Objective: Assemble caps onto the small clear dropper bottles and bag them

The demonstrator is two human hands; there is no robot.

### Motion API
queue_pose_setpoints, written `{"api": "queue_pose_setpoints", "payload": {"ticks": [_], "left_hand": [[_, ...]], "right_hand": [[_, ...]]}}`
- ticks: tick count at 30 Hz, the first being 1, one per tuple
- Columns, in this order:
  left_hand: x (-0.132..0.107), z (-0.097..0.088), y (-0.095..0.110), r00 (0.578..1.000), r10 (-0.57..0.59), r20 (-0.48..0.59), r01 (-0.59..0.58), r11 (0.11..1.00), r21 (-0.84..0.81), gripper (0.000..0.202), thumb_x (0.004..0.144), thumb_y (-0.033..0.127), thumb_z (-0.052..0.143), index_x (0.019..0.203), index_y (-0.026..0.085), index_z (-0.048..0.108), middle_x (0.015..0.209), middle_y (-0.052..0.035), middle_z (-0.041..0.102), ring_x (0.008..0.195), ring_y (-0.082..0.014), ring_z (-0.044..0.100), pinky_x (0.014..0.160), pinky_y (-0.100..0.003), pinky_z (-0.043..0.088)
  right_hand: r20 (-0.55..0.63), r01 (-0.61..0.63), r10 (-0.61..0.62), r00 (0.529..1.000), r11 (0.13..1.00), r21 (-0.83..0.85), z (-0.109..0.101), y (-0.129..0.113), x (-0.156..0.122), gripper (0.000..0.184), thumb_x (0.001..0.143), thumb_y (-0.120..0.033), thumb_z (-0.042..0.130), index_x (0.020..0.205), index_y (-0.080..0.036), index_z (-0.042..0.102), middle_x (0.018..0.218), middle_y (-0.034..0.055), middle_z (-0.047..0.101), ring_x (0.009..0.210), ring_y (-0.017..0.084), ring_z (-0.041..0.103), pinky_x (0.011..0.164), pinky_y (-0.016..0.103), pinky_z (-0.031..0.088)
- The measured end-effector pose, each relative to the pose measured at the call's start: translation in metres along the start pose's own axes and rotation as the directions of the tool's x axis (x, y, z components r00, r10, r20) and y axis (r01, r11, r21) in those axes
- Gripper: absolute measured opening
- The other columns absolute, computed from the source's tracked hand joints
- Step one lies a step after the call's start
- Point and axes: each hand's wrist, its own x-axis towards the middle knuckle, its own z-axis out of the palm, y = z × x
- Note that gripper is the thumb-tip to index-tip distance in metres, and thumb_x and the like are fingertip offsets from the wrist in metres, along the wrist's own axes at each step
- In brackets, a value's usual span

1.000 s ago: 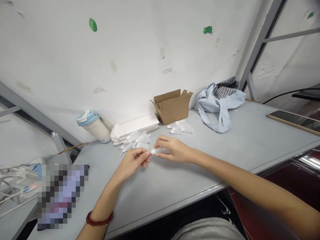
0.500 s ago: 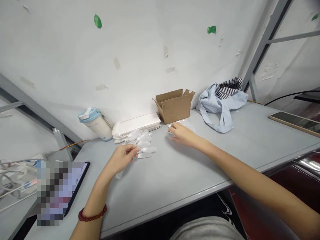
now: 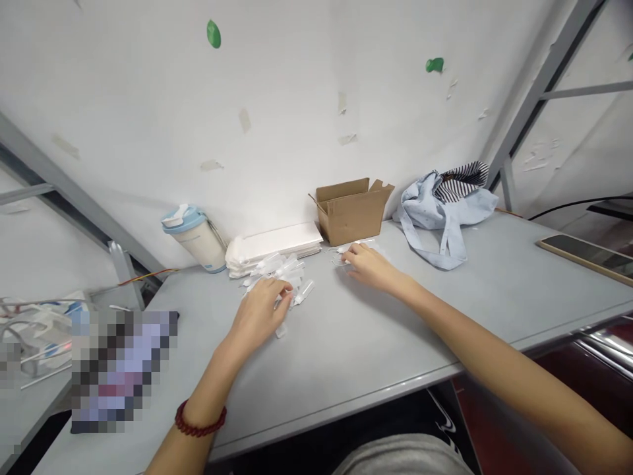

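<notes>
My left hand rests on the grey table at the near edge of a pile of small clear plastic tubes; its fingers are curled, pinching at one of the tubes. A red bead bracelet circles that wrist. My right hand lies further back, fingers bent down onto a smaller cluster of clear tubes in front of the cardboard box. What the right fingers hold is hidden.
A stack of white sheets and a blue-lidded cup stand by the wall. A light blue cloth bag lies right of the box, a phone far right. A dark tablet and cables are left.
The hands, together on one tube a second ago, have parted. My right hand went back to the cluster by the box; my left hand dropped onto the near pile.
</notes>
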Motion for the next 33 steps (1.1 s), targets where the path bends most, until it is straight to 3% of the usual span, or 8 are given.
{"api": "queue_pose_setpoints", "payload": {"ticks": [6,12,17,20,23,26,29,33], "left_hand": [[-0.001,0.020,-0.001,0.985,0.164,0.045,-0.165,0.986,0.016,0.024,0.085,0.021,0.049,0.106,0.017,0.060,0.099,-0.0087,0.061,0.095,-0.0251,0.050,0.079,-0.037,0.043],[0.001,0.020,0.000,0.971,0.157,0.179,-0.170,0.984,0.055,0.024,0.086,0.012,0.042,0.089,0.018,0.066,0.089,-0.0061,0.066,0.088,-0.0230,0.054,0.075,-0.034,0.043],[0.002,0.016,-0.002,0.983,0.134,0.127,-0.147,0.985,0.092,0.023,0.085,0.014,0.044,0.083,0.017,0.067,0.084,-0.0074,0.067,0.087,-0.0243,0.055,0.073,-0.035,0.043],[0.001,0.016,-0.001,0.990,0.124,0.071,-0.130,0.987,0.094,0.021,0.087,0.017,0.045,0.085,0.016,0.066,0.085,-0.0079,0.066,0.088,-0.0250,0.054,0.072,-0.036,0.044],[0.001,0.017,0.001,0.991,0.132,-0.035,-0.129,0.989,0.074,0.019,0.088,0.022,0.046,0.095,0.017,0.064,0.092,-0.0082,0.064,0.091,-0.0251,0.053,0.069,-0.035,0.045],[0.000,0.018,0.002,0.982,0.141,-0.128,-0.140,0.990,0.020,0.027,0.088,0.026,0.047,0.112,0.017,0.056,0.098,-0.0087,0.061,0.093,-0.0245,0.052,0.067,-0.033,0.046],[-0.001,0.020,0.002,0.979,0.136,-0.152,-0.142,0.990,-0.026,0.035,0.089,0.030,0.047,0.122,0.018,0.048,0.099,-0.0084,0.059,0.092,-0.0239,0.053,0.067,-0.033,0.047],[0.000,0.022,0.000,0.972,0.173,-0.156,-0.178,0.984,-0.024,0.031,0.090,0.029,0.046,0.118,0.017,0.050,0.095,-0.0085,0.061,0.089,-0.0238,0.053,0.067,-0.034,0.046]], "right_hand": [[0.073,-0.100,0.106,0.992,0.992,-0.071,-0.004,0.004,0.000,0.034,0.079,-0.014,0.062,0.112,-0.010,0.057,0.110,0.0180,0.054,0.105,0.032,0.050,0.083,0.037,0.041],[0.107,-0.063,0.062,0.992,0.998,0.010,0.001,0.004,0.001,0.031,0.081,-0.020,0.061,0.111,-0.011,0.059,0.110,0.0178,0.057,0.104,0.031,0.053,0.079,0.034,0.041],[0.097,-0.038,0.030,0.995,0.996,0.086,0.007,0.004,0.002,0.032,0.079,-0.009,0.057,0.111,-0.015,0.058,0.106,0.0126,0.063,0.093,0.025,0.060,0.071,0.028,0.041],[0.022,0.039,-0.045,0.999,0.973,0.228,0.003,0.000,0.002,0.025,0.078,-0.008,0.055,0.101,-0.015,0.062,0.100,0.0099,0.065,0.090,0.022,0.061,0.071,0.026,0.042],[-0.112,0.129,-0.083,0.990,0.848,0.513,-0.006,-0.008,-0.001,0.015,0.080,-0.016,0.056,0.093,-0.014,0.063,0.091,0.0074,0.067,0.085,0.019,0.061,0.072,0.027,0.043],[-0.127,0.118,-0.038,0.991,0.682,0.722,-0.015,-0.018,-0.005,0.017,0.082,-0.026,0.057,0.094,-0.016,0.062,0.088,0.0050,0.067,0.081,0.017,0.062,0.070,0.027,0.045],[-0.100,0.100,-0.034,0.994,0.595,0.797,-0.019,-0.025,-0.008,0.018,0.080,-0.028,0.058,0.092,-0.016,0.063,0.088,0.0050,0.067,0.081,0.017,0.062,0.068,0.027,0.045],[-0.072,0.100,-0.073,0.995,0.521,0.848,-0.018,-0.030,-0.009,0.017,0.078,-0.029,0.060,0.088,-0.016,0.063,0.085,0.0046,0.068,0.079,0.017,0.062,0.067,0.027,0.045]]}}
